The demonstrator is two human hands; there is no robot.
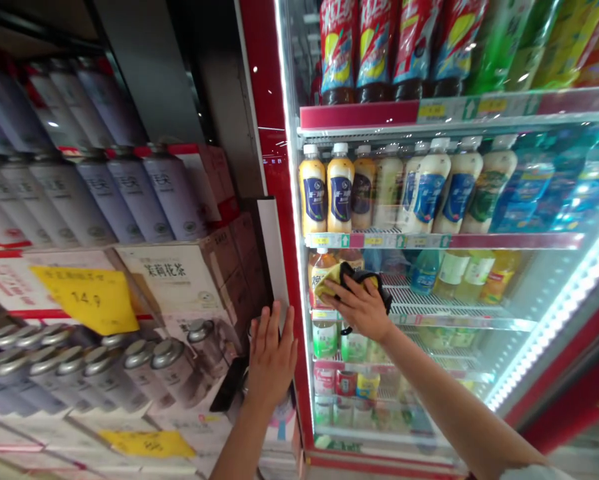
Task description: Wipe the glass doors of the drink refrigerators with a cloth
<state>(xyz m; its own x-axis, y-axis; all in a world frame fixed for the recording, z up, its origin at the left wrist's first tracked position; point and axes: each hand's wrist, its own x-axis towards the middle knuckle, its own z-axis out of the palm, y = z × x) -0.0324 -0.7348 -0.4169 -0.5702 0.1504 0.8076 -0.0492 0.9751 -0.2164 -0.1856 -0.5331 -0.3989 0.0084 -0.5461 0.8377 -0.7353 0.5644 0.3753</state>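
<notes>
A yellow cloth with black edging [336, 277] is under my right hand [362, 308], whose fingers press on it. The cloth lies against the front of the lit drinks fridge [439, 241] and partly covers an orange-labelled bottle [318, 270] behind it. Outside the fridge's left edge is my left hand [273, 353], open with fingers stretched upward and nothing in it. It is close to the red door frame [299, 373] and the lower end of a white upright strip [273, 253]. Whether its palm touches anything is hidden.
Left of the fridge, pale purple bottles [129, 193] and silver-capped cans [166, 367] stand on stacked cartons [174, 273]. A yellow price sign [86, 297] hangs there. Red-labelled bottles [376, 53] fill the fridge's top shelf, with yellow-and-blue bottles [339, 190] below.
</notes>
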